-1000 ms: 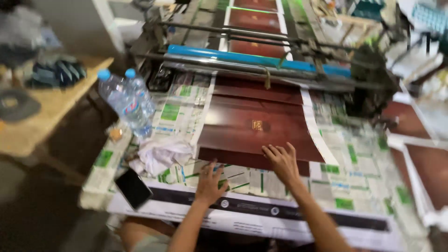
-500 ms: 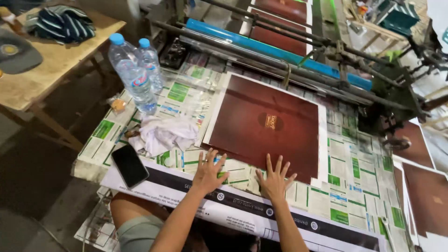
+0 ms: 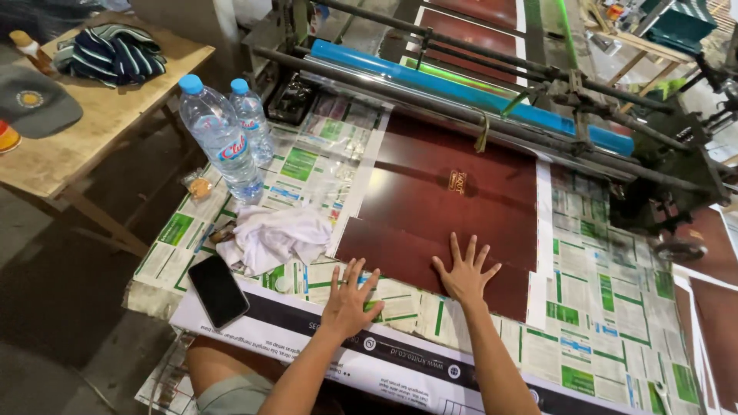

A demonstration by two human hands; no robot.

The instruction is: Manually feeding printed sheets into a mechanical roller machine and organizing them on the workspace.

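Two hands lay flat on the work, fingers spread, neither gripping anything. Your right hand [image 3: 463, 275] pressed palm-down on the near edge of the dark red glossy sheet [image 3: 453, 207], with the fingertips pointing toward the machine. Your left hand [image 3: 347, 300] rested palm-down just beside the sheet's near left corner, on the newspaper layer [image 3: 592, 261] that covered the counter [image 3: 154, 288]; whether its fingertips touched the sheet's edge cannot be told.

The sheet lay flat on the newspaper, its far edge under the rollers of the machine. A small gold emblem [image 3: 457, 181] sat near its middle. A white border strip [image 3: 542, 230] ran along its right side.

A long white and black printed board [image 3: 407, 361] lay across the near edge of the counter, under both of your forearms.

To the left of your left hand, a crumpled white cloth [image 3: 273, 237] lay on the newspaper. A black phone [image 3: 218, 290] lay face-up just beside the cloth, near the counter's corner. Two clear plastic water bottles [image 3: 223, 142] with blue caps stood upright behind the cloth, touching each other.

The machine [image 3: 661, 165] spanned the far side, with a blue roller bar [image 3: 461, 88] above grey metal rods.

Well apart on the left, a wooden side table [image 3: 100, 131] carried a striped folded cloth [image 3: 114, 52] and a grey cap [image 3: 32, 104].
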